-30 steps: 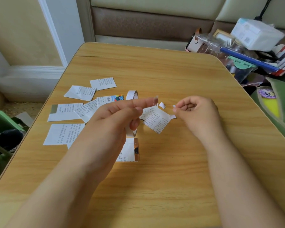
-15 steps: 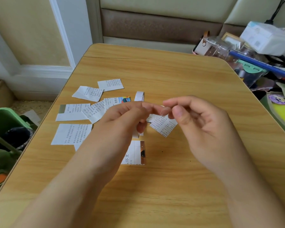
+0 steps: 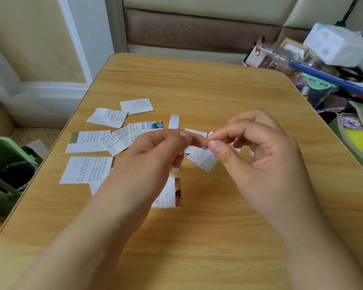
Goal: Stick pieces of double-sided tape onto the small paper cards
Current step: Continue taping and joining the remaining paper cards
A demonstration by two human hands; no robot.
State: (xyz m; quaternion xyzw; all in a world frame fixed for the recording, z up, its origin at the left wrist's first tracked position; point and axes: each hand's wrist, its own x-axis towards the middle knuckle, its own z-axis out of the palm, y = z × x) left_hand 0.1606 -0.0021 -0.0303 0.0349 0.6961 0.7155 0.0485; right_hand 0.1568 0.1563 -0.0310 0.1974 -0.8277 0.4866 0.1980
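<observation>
My left hand (image 3: 155, 151) and my right hand (image 3: 258, 147) meet fingertip to fingertip above the wooden table (image 3: 197, 237). Between them they pinch a small, clear piece of double-sided tape (image 3: 206, 141), mostly hidden by the fingers. A printed paper card (image 3: 203, 161) lies on the table right under the fingertips. The white tape roll (image 3: 174, 121) stands on edge behind my left hand, its lower part hidden. Several more printed cards (image 3: 86, 169) lie spread out to the left, and one card (image 3: 168, 193) lies under my left wrist.
Cluttered boxes, a blue bar and clear plastic (image 3: 323, 65) crowd the table's far right corner. A green bin (image 3: 4, 155) stands on the floor to the left. A sofa back (image 3: 197, 28) runs behind the table. Small white paper scraps (image 3: 237, 149) lie under my right hand.
My right hand has moved left and closed the gap to my left hand. The fingertips of both hands now touch on the tape piece.
</observation>
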